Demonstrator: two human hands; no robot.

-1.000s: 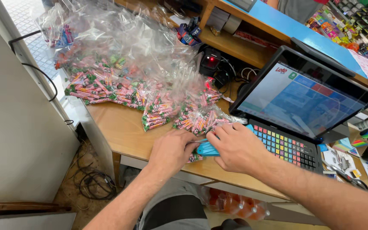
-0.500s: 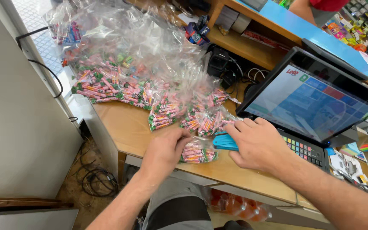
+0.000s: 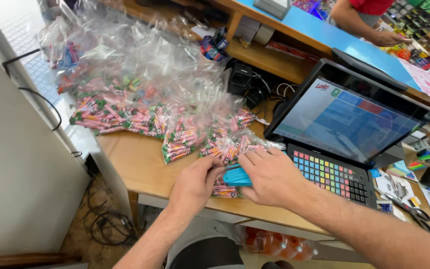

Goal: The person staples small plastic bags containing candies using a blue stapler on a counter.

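Here the right hand (image 3: 273, 177) closes its grip on a small bright-blue plastic stapler-like tool (image 3: 237, 177), whose long axis runs from 9 to 3 o'clock. The left hand (image 3: 194, 183), at 9 o'clock of it, pinches a clear plastic bag of pink-and-green wrapped candies (image 3: 223, 188) on the wooden tabletop (image 3: 135, 164). More such bags (image 3: 125, 112) crowd 11 o'clock; a black terminal keyboard with coloured keys (image 3: 332, 174) sits just beside at 3 o'clock.

left hand (image 3: 195, 180) on candy bag (image 3: 225, 188) | right hand (image 3: 269, 175) grips blue tool (image 3: 237, 177)
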